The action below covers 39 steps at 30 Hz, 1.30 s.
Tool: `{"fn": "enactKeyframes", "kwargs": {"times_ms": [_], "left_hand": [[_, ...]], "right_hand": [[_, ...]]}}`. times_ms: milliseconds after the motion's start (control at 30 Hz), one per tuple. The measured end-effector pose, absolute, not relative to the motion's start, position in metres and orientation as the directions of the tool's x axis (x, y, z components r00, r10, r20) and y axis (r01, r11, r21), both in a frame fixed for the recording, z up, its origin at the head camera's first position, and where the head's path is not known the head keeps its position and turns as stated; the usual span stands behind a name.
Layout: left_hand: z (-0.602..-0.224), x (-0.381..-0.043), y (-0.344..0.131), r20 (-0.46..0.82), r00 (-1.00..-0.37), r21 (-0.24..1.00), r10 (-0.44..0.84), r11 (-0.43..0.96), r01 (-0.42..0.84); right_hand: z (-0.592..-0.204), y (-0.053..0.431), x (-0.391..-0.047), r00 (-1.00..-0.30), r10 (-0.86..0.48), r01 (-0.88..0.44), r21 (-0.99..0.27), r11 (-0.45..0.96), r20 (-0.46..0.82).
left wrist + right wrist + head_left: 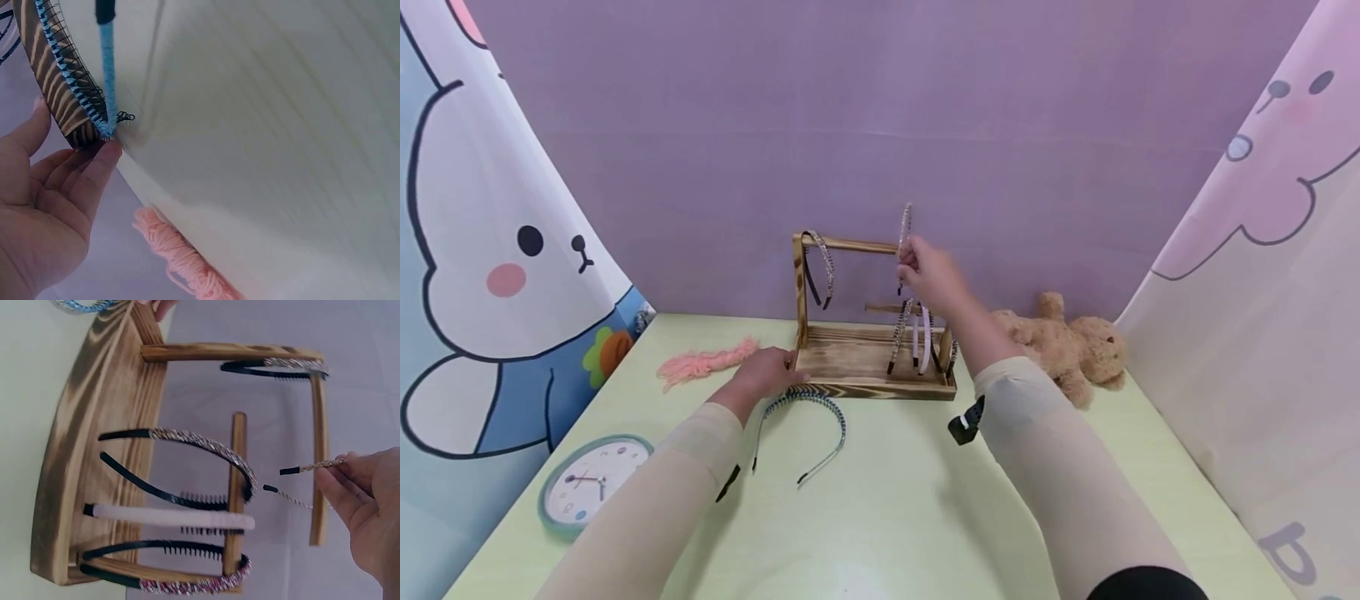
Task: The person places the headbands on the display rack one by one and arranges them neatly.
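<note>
A wooden headband stand (872, 362) with a tray base, an upper rod and a shorter lower rod stands on the table. My right hand (934, 275) pinches a glittery headband (906, 223) by one arm, near the free end of the upper rod. In the right wrist view the held headband's (322, 465) two arms straddle that rod. My left hand (765, 372) grips the front left corner of the tray, thumb and fingers on either side. A blue-and-black beaded headband (841, 417) lies in front of the tray, close to the left fingertips (112, 149).
One glittery headband (827, 262) hangs at the upper rod's left end. Sparkly headbands (200, 442) and a pale pink one (172, 516) hang on the lower rod. Pink yarn (707, 364) and a clock (597, 479) lie left; a teddy bear (1067, 342) lies right.
</note>
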<state>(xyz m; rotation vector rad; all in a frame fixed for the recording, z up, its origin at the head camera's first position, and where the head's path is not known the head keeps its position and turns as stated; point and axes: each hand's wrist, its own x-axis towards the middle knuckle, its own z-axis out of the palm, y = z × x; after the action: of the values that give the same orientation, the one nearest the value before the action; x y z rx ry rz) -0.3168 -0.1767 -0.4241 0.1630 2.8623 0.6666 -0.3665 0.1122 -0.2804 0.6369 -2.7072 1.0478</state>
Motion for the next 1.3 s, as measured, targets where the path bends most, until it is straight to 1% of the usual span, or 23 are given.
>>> {"fn": "enactKeyframes", "kwargs": {"times_ms": [167, 367, 567, 667, 833, 1000, 1133, 1300], "left_hand": [[-0.424, -0.318, -0.178, -0.182, -0.971, 0.446, 0.154, 0.893, 0.058], [-0.425, -0.32, -0.177, -0.165, -0.971, 0.44, 0.173, 0.894, 0.085], [-0.423, -0.318, -0.174, -0.166, -0.97, 0.443, 0.177, 0.893, 0.087], [-0.422, -0.317, -0.173, -0.163, -0.969, 0.422, 0.183, 0.901, 0.099], [-0.423, -0.317, -0.174, -0.159, -0.969, 0.407, 0.188, 0.907, 0.109], [-0.423, -0.319, -0.174, -0.179, -0.969, 0.417, 0.171, 0.905, 0.083], [-0.423, -0.319, -0.173, -0.179, -0.968, 0.411, 0.176, 0.907, 0.089], [-0.422, -0.318, -0.174, -0.166, -0.967, 0.412, 0.192, 0.905, 0.108]], "right_hand": [[-0.288, 0.094, -0.368, -0.887, -0.361, -0.461, -0.604, 0.65, 0.288], [-0.297, 0.076, -0.367, -0.893, -0.362, -0.447, -0.618, 0.646, 0.268], [-0.309, 0.063, -0.37, -0.897, -0.377, -0.432, -0.648, 0.628, 0.232], [-0.316, 0.059, -0.372, -0.893, -0.393, -0.433, -0.659, 0.615, 0.22], [-0.323, 0.056, -0.372, -0.897, -0.397, -0.419, -0.669, 0.614, 0.197], [-0.325, 0.058, -0.371, -0.907, -0.384, -0.391, -0.682, 0.618, 0.172], [-0.325, 0.061, -0.368, -0.911, -0.379, -0.385, -0.672, 0.633, 0.165], [-0.322, 0.069, -0.359, -0.92, -0.373, -0.357, -0.649, 0.672, 0.12]]}}
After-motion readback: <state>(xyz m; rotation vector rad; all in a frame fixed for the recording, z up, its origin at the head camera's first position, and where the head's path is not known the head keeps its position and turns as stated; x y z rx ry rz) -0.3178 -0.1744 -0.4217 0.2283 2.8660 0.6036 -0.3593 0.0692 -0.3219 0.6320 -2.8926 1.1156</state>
